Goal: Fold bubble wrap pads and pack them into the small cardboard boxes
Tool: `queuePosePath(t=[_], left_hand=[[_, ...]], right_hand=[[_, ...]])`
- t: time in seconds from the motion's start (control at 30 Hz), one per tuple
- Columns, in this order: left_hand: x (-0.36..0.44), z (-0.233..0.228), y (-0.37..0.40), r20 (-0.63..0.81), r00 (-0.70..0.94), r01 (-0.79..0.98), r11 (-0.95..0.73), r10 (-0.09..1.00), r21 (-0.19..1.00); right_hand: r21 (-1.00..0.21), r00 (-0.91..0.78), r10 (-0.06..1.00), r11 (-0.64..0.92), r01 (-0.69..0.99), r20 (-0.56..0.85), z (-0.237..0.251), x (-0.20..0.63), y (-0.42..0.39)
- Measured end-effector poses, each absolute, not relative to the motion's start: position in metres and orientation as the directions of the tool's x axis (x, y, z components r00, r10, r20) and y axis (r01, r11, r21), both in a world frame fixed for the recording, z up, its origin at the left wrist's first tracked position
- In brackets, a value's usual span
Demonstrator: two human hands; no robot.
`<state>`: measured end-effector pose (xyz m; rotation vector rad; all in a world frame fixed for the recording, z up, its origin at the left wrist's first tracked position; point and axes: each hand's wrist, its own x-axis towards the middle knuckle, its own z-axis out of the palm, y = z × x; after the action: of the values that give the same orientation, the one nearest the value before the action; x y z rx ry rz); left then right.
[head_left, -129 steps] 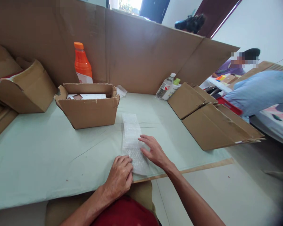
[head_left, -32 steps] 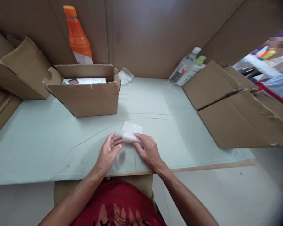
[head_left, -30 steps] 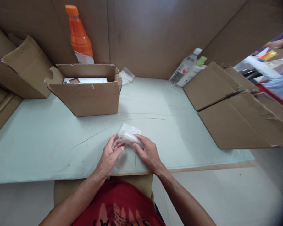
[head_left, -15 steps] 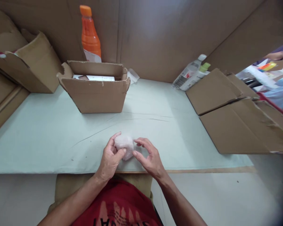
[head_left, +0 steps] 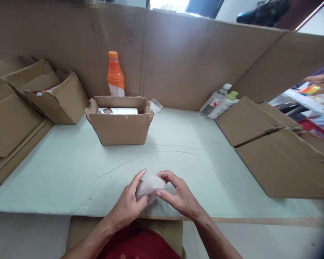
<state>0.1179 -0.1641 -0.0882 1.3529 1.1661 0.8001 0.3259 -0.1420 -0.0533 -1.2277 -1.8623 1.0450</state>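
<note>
while both hands (head_left: 153, 199) clasp bubble-wrap bundle (head_left: 150, 185).

translucent plastic bubble wrap (head_left: 149, 185); matt brown cardboard box (head_left: 120, 120).

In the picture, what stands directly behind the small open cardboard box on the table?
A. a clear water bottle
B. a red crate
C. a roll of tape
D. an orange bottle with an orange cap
D: the orange bottle rises upright just behind the back wall of the open cardboard box, against the tall cardboard screen; the clear bottle lies far to the right.
</note>
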Motion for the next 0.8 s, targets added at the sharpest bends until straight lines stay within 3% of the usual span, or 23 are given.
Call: queuePosePath(t=[0.13,0.23,0.33,0.47,0.53,0.63,0.73,0.8], left_hand=[[0.111,-0.089,-0.162,-0.169,0.367,0.278,0.065,0.915,0.958],[0.109,-0.089,-0.156,-0.139,0.403,0.317,0.004,0.904,0.948],[0.100,-0.085,-0.143,-0.097,0.432,0.344,-0.064,0.897,0.937],[0.066,-0.064,-0.115,0.126,0.359,0.327,-0.251,0.925,0.911],[0.042,-0.048,-0.096,0.349,0.149,0.369,-0.379,0.925,0.848],[0.010,-0.027,-0.059,0.625,-0.180,0.535,-0.458,0.759,0.710],[-0.008,-0.016,-0.021,0.747,-0.202,0.644,-0.489,0.633,0.588],[-0.010,-0.015,-0.002,0.767,-0.133,0.676,-0.508,0.628,0.533]], right_hand=[[-0.878,-0.464,0.884,0.177,0.445,-0.057,-0.040,0.331,-0.133],[-0.796,-0.525,0.830,0.186,0.576,-0.186,-0.031,0.321,-0.123],[-0.739,-0.546,0.808,0.225,0.635,-0.222,-0.019,0.311,-0.110],[-0.786,-0.503,0.862,0.266,0.559,-0.066,0.026,0.315,-0.079],[-0.839,-0.383,0.918,0.286,0.463,0.102,0.056,0.318,-0.054],[-0.888,-0.163,0.940,0.338,0.312,0.300,0.088,0.311,-0.005],[-0.887,-0.121,0.944,0.329,0.324,0.306,0.095,0.294,0.047],[-0.820,-0.135,0.964,0.266,0.506,0.230,0.091,0.284,0.075]])
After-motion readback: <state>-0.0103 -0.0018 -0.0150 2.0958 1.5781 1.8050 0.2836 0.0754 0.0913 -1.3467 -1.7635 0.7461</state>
